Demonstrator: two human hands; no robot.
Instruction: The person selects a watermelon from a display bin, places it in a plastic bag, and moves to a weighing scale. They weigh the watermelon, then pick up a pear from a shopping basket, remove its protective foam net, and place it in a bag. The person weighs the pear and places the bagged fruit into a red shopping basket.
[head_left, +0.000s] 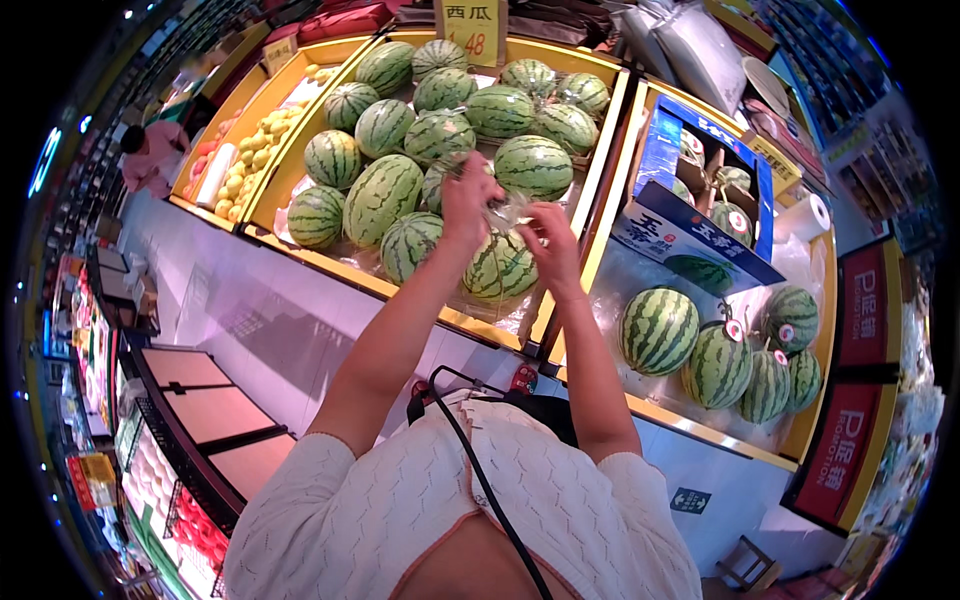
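A striped watermelon (501, 268) sits at the front of the yellow-edged bin, wrapped in a clear plastic bag (507, 213) gathered above it. My left hand (466, 201), a little blurred, has its fingers curled at the far side of the bag's gathered neck. On the other side, my right hand (553, 238) pinches the plastic between thumb and fingers. Another watermelon (442, 180) is partly hidden behind my left hand. Close by lie a round watermelon (411, 244) and a larger oval one (533, 166).
Several more watermelons fill the bin (315, 259). To its right, a second bin holds a blue printed carton (697, 244), loose melons (660, 330) and a plastic bag roll (802, 217). Yellow fruit (259, 142) lies at left, where a person (154, 154) stands beyond.
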